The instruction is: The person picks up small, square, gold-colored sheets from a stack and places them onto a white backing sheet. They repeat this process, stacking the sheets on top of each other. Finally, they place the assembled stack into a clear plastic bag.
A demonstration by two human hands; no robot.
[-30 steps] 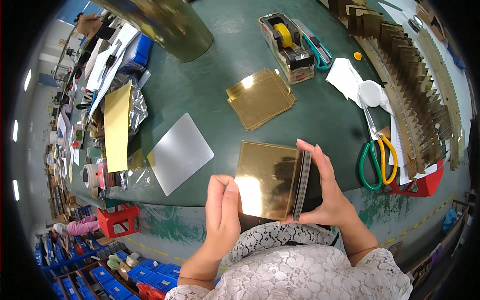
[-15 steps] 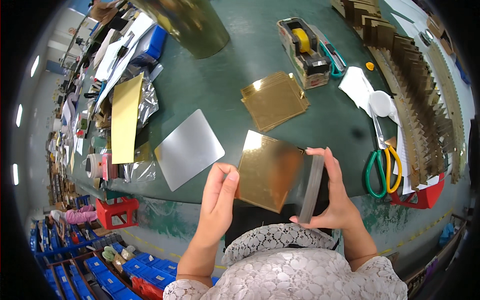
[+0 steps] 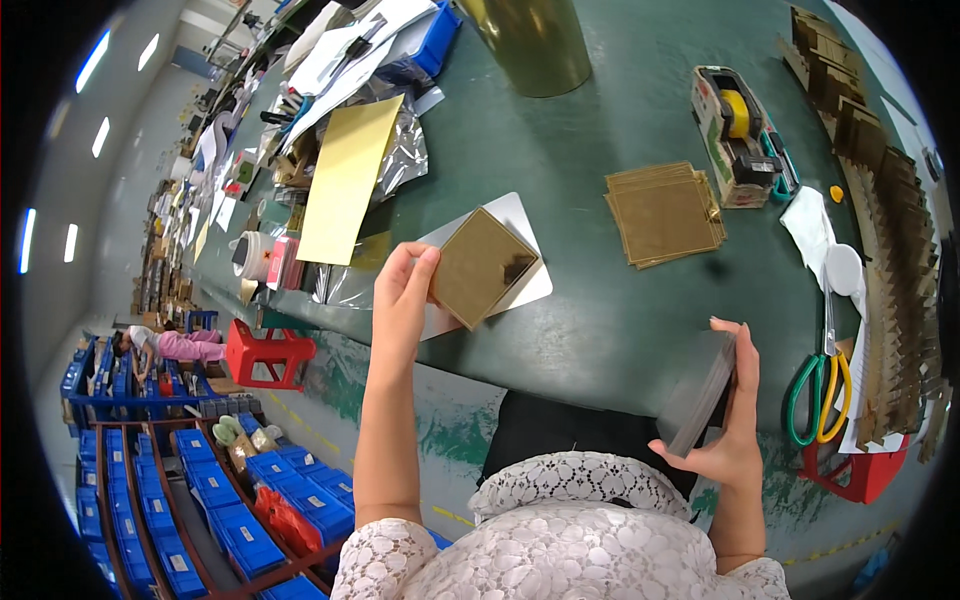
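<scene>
My left hand [image 3: 403, 290] pinches a square gold sheet [image 3: 480, 265] by its left edge, between thumb and fingers. The sheet is over a silver plate with rounded corners [image 3: 532, 287] on the green table, covering much of it; whether they touch I cannot tell. In my right hand [image 3: 735, 420], thumb and fingers grip a stack of thin clear plates [image 3: 704, 395] by its edges, tilted near the table's front edge. A pile of square gold sheets [image 3: 662, 217] lies farther back, between the two hands and to the right.
A tape dispenser [image 3: 738, 140] stands at the back right. Scissors with green and yellow handles [image 3: 822, 390] lie at the right, beside rows of brown pieces [image 3: 890, 250]. Yellow paper [image 3: 350, 180] and a blue tray [image 3: 425, 45] are at the left. A gold cylinder [image 3: 530, 45] stands behind.
My left hand has carried the gold sheet leftward, away from the stack in my right hand, to over the silver plate. The whole view has shifted, with the table's things farther right.
</scene>
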